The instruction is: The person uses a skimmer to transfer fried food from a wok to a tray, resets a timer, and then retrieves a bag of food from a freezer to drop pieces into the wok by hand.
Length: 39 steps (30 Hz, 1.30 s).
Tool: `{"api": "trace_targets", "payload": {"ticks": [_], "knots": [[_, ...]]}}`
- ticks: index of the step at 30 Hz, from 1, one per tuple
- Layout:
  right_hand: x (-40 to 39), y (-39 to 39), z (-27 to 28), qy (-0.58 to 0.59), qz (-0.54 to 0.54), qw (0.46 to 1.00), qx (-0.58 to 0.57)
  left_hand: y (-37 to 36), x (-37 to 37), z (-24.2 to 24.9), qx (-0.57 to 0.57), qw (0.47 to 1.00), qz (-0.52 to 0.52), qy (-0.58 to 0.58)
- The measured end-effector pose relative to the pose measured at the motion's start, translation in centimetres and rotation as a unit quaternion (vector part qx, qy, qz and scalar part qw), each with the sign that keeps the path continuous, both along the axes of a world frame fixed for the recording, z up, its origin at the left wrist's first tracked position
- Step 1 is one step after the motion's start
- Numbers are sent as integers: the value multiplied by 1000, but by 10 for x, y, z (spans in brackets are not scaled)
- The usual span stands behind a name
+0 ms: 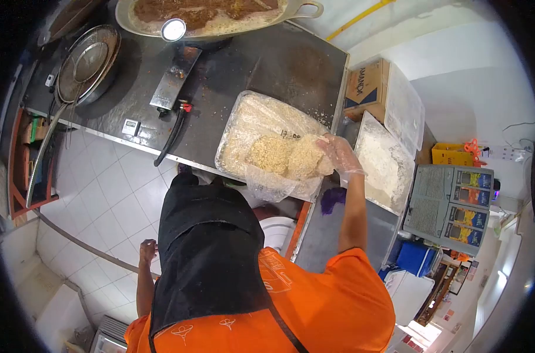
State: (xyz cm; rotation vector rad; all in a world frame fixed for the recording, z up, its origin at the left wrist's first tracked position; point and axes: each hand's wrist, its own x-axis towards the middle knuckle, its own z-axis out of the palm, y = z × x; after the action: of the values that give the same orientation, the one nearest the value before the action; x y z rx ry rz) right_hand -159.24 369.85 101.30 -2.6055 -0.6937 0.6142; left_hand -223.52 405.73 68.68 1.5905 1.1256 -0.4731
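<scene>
My right hand (340,155), in a clear plastic glove, is at the right side of a shallow tray (221,154) of pale crumbs. Its fingers close on the edge of a flat crumb-coated piece (306,155). Beside this lies a rounder, yellower crumb-coated piece (270,153). A clear plastic sheet (261,115) with dark handwriting covers much of the tray, and its loose front part hangs over the counter edge. Bare and away from the counter, my left hand (149,250) hangs low above the tiled floor, its fingers loosely bent and apart, holding nothing I can see.
A bin of white flour (382,162) stands right of the tray, near a cardboard box (364,88). On the dark counter are a burner with a hose (176,79), a small timer (130,127) and metal sieves (90,62). A large pan (123,17) sits at the back.
</scene>
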Motion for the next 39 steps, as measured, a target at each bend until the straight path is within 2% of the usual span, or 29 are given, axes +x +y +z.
{"api": "trace_targets", "payload": {"ticks": [1,4,6,10,12,13,15,16,20,22,23,24,25,26,28,29,31,33,34,36,37,39], "knots": [[3,-4,-5,0,4,1000,-2,-2,18,21,14,999,27,10],[12,3,-5,-55,22,997,38,4,35,18,40,998,43,-5],[2,32,36,36,-48,996,-66,2,65,51,-11,988,150,40],[11,44,34,47,8,998,-42,8,75,47,-9,984,179,12],[10,57,35,-115,50,992,-23,8,73,45,-13,982,190,13],[12,65,40,-117,54,991,-22,10,74,44,-16,980,196,13],[14,94,64,-117,104,984,-84,9,65,33,-9,980,200,7],[18,106,70,-123,113,983,-79,8,58,27,0,980,200,4],[51,153,113,-209,203,955,61,-3,37,10,-21,964,265,-4],[64,203,155,-176,210,955,116,-11,31,8,-40,957,289,12],[69,242,183,-102,186,970,120,-15,27,5,-50,952,300,27],[67,278,207,-166,206,960,96,-22,5,-21,-16,971,235,-43],[69,310,222,-228,223,945,73,-28,-7,-37,-13,974,217,-61],[102,340,209,-160,272,928,199,-33,-19,-54,-10,977,199,-79],[142,412,199,-169,299,913,221,-39,-14,-51,-34,969,238,-50],[139,451,197,-251,275,920,121,-43,-10,-42,-39,962,263,-56],[126,514,187,-272,247,927,74,-49,-5,-28,-52,946,313,-67],[142,578,153,-160,216,962,51,-46,17,8,-102,900,423,14],[145,600,133,-161,220,961,56,-46,15,5,-113,885,451,1],[151,633,92,-233,175,956,-2,-48,11,9,-130,870,475,-8],[157,645,79,-231,174,957,0,-47,8,11,-135,872,471,-4],[170,660,58,-256,248,931,-82,-49,5,15,-138,850,508,11]]}}
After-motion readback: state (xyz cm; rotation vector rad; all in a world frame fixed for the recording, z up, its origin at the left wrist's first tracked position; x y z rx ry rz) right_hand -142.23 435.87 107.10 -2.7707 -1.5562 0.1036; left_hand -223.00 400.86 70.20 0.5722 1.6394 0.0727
